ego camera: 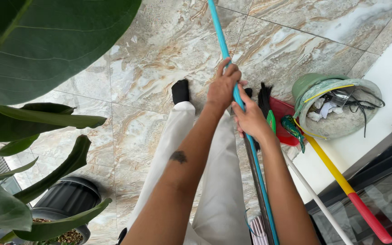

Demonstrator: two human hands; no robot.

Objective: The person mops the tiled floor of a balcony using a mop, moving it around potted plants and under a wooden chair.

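Broad green plant leaves (46, 50) overhang the marbled tile floor (159, 54), with a dark ribbed pot (69, 199) below and a green bucket (336, 106) of scraps at right. A long blue pole (225, 50) slants across the floor between the legs. The left hand (222, 88) curls shut around it, and the right hand (250, 120) closes on it just below.

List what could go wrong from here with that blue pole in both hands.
1. The blue pole runs close to the leaning yellow handle and white handle; a swing might knock them over.
2. The green bin of scraps stands just right of the right hand; a bump could tip it.
3. The left hand works near big leaves, which may snag the pole.
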